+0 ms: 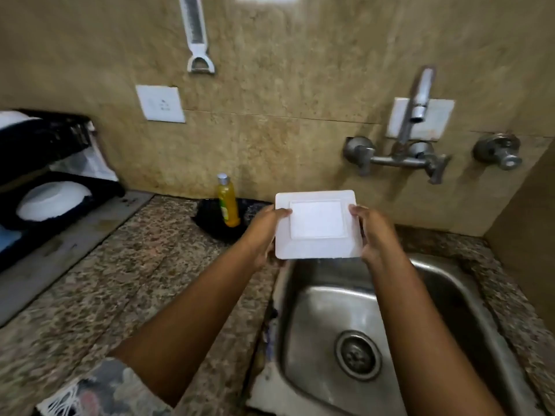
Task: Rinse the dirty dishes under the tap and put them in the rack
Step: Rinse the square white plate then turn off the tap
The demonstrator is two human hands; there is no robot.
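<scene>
A white square plate [317,224] is held upright, facing me, above the back left corner of the steel sink [426,298]. My left hand [264,232] grips its left edge and my right hand [375,232] grips its right edge. The tap [419,97] juts from the wall above and to the right of the plate; no water runs from it. The black dish rack [45,145] stands at the far left, with a white bowl [52,199] on its lower tier and another white dish [15,117] at the top.
A yellow soap bottle [227,201] stands on a black tray [210,220] just left of the plate. Speckled granite counter [135,280] lies between sink and rack. A wall socket [160,103], a hanging peeler [196,34] and a second valve [498,151] are on the wall.
</scene>
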